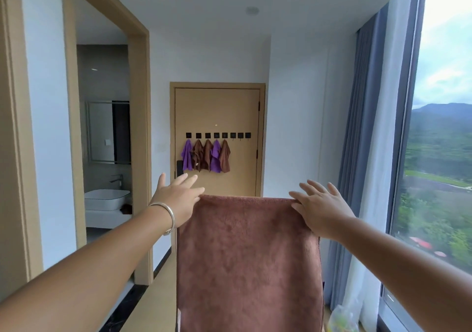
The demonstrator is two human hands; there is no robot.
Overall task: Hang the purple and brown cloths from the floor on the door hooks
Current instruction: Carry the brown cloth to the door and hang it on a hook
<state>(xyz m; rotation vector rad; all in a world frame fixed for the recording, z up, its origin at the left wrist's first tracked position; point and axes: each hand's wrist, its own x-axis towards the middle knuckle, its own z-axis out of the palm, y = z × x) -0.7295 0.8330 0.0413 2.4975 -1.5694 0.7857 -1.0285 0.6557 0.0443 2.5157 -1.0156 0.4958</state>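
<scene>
Hands are raised in front of the person, and between them a large brown cloth (249, 262) hangs down flat like a sheet. The left hand (178, 199) pinches the top left corner of this cloth, with the other fingers spread and pointing forward; a silver bracelet (167, 216) sits on its wrist. The right hand (320, 209) holds the top right corner in the same way, the fingers stretched out wide above the edge, so I cannot see the exact pinch under the palm. The top edge of the cloth runs almost level from one hand to the other, and the lower part goes out of view at the bottom. Far behind, at the end of the corridor, stands a closed tan door (217, 112) with a row of black hooks (218, 135). On the five hooks at the left hang small cloths: a purple one (187, 155), two brown ones (201, 156), another purple (216, 159) and one more brown (225, 159). The three hooks at the right carry nothing. At the left an open doorway shows a white washbasin (107, 199) and a mirror (101, 132). At the right a tall window (444, 127) with grey-blue curtains (367, 140) looks onto green hills, and a plastic bag (342, 319) lies on the floor near the curtain.
</scene>
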